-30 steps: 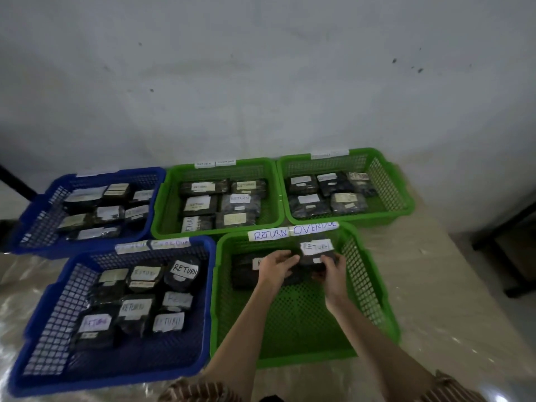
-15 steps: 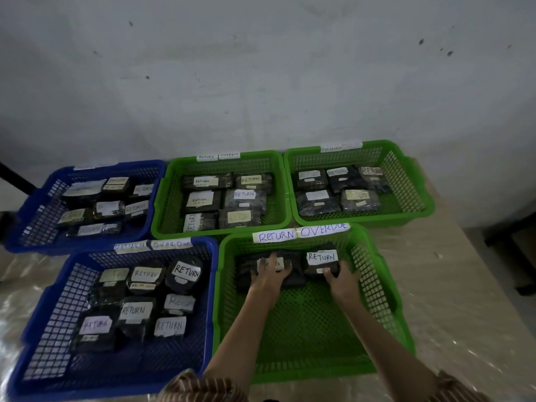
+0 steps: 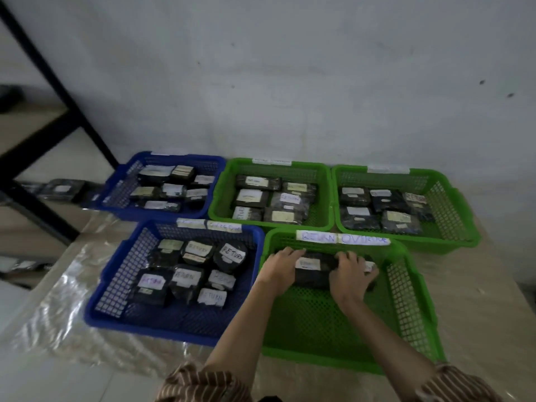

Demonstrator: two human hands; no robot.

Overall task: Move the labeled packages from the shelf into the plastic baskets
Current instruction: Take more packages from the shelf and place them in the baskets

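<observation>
The near green basket, tagged "RETURN OVERDUE", holds two black wrapped packages at its far end. The left package shows a white label. My left hand rests against that package's left end with its fingers stretched forward. My right hand lies over its right end and covers most of the second package, of which only a bit of label shows. The shelf, a black frame with pale boards, stands at the far left with more dark packages on it.
Four other baskets are filled with labeled packages: a near blue one, a far blue one, a far green one in the middle and a far green one on the right. Clear plastic sheeting covers the table. A white wall stands close behind.
My right hand has slid left from the right package onto the left package's right end. My left hand has moved to that package's left end. The view has swung left and now takes in the shelf.
</observation>
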